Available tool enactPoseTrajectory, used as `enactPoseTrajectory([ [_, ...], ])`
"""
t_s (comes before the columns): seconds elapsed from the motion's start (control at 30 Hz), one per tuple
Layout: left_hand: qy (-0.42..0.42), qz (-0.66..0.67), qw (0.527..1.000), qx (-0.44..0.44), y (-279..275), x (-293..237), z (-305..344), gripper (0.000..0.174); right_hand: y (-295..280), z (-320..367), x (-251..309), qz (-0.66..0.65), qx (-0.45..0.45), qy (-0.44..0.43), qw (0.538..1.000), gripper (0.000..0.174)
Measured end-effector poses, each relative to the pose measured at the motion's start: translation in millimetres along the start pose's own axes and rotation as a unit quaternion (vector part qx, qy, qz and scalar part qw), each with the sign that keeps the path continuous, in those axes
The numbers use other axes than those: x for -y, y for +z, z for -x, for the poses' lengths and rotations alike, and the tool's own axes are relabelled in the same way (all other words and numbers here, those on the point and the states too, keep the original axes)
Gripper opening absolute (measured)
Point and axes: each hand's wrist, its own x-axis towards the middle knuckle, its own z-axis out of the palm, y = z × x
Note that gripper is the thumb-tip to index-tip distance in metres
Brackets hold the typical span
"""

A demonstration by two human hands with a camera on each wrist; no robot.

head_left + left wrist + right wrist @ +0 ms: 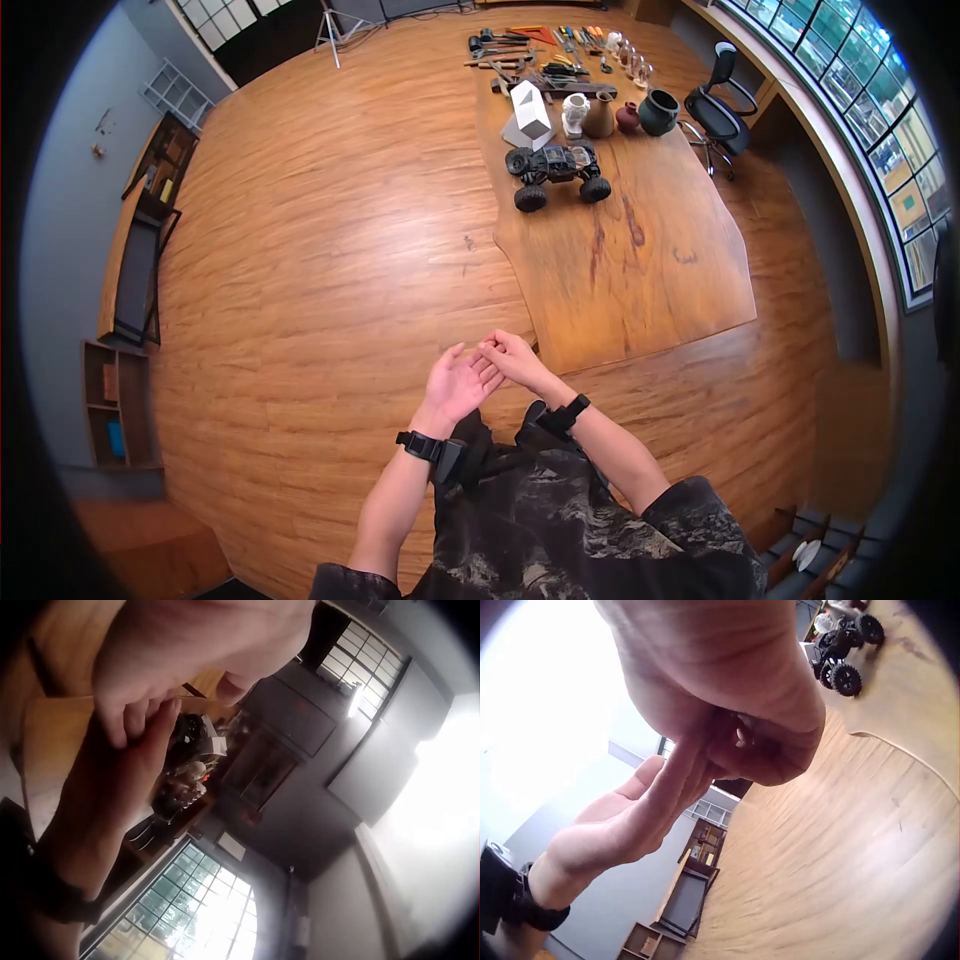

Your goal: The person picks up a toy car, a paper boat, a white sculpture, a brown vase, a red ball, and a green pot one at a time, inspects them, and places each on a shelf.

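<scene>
Both hands meet in front of the body, low beside the near end of the wooden table [640, 285]. The left hand [461, 386] is turned palm up, its fingers extended toward the right hand. Over those fingertips lies the right hand [514, 360], its thumb and curled fingers holding the left fingers, as the right wrist view also shows. No object shows between the two hands. Nearest on the tabletop is a black toy off-road truck [557, 174] with big knobby tires, well ahead of the hands.
Behind the truck stand a white block-shaped piece [530, 108], a white bust [575, 115], a brown vase [600, 115], a red vase [627, 117] and a dark green pot [659, 112]. Several hand tools lie farther back. An office chair [722, 110] is right of the table; shelves [120, 404] line the left wall.
</scene>
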Motion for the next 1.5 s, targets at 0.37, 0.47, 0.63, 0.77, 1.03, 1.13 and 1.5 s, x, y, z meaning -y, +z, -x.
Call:
enactPoseTrajectory([
  [0.37, -0.188, -0.078, 0.979, 0.01, 34, -193, -137, 0.053, -5, -172, 44, -0.18, -0.212, 0.039, 0.96, 0.021],
  [0.47, -0.254, -0.084, 0.964, 0.009, 64, -236, -161, 0.055, -5, -200, 60, -0.189, -0.245, 0.032, 0.951, 0.019],
  [0.63, -0.358, -0.119, 0.925, 0.037, 97, -266, -225, 0.053, -12, -218, 108, -0.223, -0.376, -0.032, 0.899, 0.018],
  [0.77, -0.417, -0.107, 0.9, 0.062, 101, -261, -277, 0.048, -39, -232, 106, -0.212, -0.467, -0.047, 0.857, 0.018],
  [1.03, -0.309, -0.226, 0.922, -0.056, 148, -310, -335, 0.041, -104, -306, 82, -0.352, -0.508, 0.028, 0.786, 0.024],
  [1.13, -0.27, -0.285, 0.919, -0.04, 158, -334, -374, 0.041, -136, -348, 65, -0.334, -0.602, 0.01, 0.725, 0.038],
  [1.5, -0.173, -0.624, 0.762, 0.027, 200, -286, -533, 0.043, -228, -385, 61, -0.306, -0.666, 0.141, 0.665, 0.104],
])
